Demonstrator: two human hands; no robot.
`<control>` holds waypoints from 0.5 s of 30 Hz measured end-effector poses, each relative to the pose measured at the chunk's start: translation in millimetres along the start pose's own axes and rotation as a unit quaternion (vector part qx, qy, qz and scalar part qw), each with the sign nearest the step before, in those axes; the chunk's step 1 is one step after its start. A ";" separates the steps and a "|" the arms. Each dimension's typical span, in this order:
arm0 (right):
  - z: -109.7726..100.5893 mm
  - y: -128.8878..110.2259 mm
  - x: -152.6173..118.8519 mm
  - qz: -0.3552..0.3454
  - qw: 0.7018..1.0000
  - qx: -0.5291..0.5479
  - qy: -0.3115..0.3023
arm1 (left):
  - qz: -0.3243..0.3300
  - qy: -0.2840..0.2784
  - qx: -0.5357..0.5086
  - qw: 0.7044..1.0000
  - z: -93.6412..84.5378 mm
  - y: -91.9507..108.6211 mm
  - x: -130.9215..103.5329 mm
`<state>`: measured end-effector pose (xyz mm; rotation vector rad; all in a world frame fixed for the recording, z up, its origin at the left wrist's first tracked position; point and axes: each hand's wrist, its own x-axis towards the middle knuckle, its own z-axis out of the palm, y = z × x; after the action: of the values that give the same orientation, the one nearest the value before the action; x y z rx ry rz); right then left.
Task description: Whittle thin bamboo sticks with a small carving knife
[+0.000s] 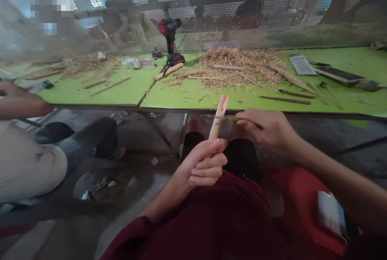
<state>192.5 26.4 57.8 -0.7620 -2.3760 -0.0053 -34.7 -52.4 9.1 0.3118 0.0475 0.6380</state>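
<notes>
My left hand (208, 163) is closed around the lower end of a pale wooden strip (218, 119), which stands up tilted slightly right and has red marks near its top. Between the fingers of my right hand (269, 133) is a thin stick-like tool (232, 118), blurred, with a brownish shaft. Its far end meets or overlaps the right edge of the strip; I cannot tell whether it touches. Both hands are above my lap, just in front of the table edge.
A green table (178, 100) bears a cordless drill (171, 40), a heap of wood shavings (242, 56), a pointed wood piece (290, 78), thin sticks (286, 99) and a phone (340, 73). Behind stands a perforated metal screen (205, 14). Another person's arm (22, 100) rests at left.
</notes>
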 end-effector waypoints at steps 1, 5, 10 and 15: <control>6.6 -7.5 -5.0 -0.011 1.000 0.008 -0.011 | -0.003 -0.002 0.002 1.000 0.9 -0.4 -0.5; 18.4 -22.0 -16.2 -0.038 0.999 -0.034 -0.010 | 0.001 0.010 0.024 1.000 4.2 -3.3 -1.2; 13.7 -16.8 -14.4 -0.132 0.979 -0.154 0.022 | 0.009 0.021 0.057 0.998 3.6 -3.3 3.0; 13.2 -6.1 -3.1 -0.197 0.962 -0.181 0.054 | 0.005 0.020 0.074 0.997 3.2 0.1 5.0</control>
<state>183.7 22.2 46.6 -0.4205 -2.4091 -0.6468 -30.3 -50.2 12.4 0.4424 0.1319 0.6521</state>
